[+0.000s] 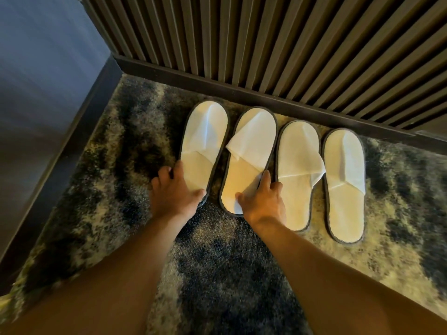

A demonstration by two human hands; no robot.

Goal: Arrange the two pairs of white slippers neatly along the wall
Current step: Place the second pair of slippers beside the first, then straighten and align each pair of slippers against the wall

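White slippers with grey edging lie in a row on the carpet, toes toward the slatted wall. The leftmost slipper tilts slightly right; my left hand grips its heel, thumb on the insole and fingers down its left edge. The second slipper has my right hand on its heel, thumb on the insole and fingers along its right rim. The third slipper and the fourth slipper lie side by side to the right, untouched and set a little nearer to me.
A dark baseboard runs under the slatted wall. A blue-grey side wall closes the corner at the left. The mottled dark-and-cream carpet spreads beneath my forearms.
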